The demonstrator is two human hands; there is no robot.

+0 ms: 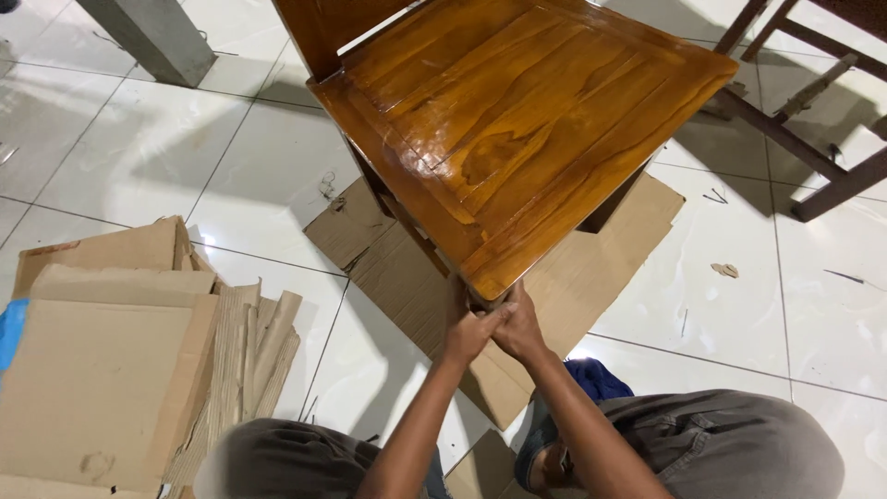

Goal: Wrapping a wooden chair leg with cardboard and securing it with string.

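Floor (129, 157): white glossy tiles with grey grout lines, overhead light glaring off them. Scattered bits of debris and small cardboard scraps lie at right, near a torn fragment (725, 270). A grey post base (152, 37) stands at far left. Dark wooden frame pieces (795, 139) of other furniture sit at far right.

Chair (517, 129): varnished orange-brown wood with a panelled square seat, centre of view, standing on a flattened cardboard sheet (601, 268) spread on the floor. The seat surface looks finished and glossy; no wrapping is on it. Judgement: the work at the near corner of the seat is under way, and nothing shows it as complete.

Cardboard stack (111, 370): flat boxes and corrugated strips piled at near left, unused, with a sliver of something blue at the far left edge.

Person: seated or crouched at the near edge, grey trousers (730, 444); a blue cloth (596, 377) lies between the knees.

Hands: left hand (467, 328) and right hand (519, 325) pressed together, both clenched around the chair's near corner, just beneath the seat rim where the leg meets it. What lies between the palms, if anything besides the wood, cannot be told.
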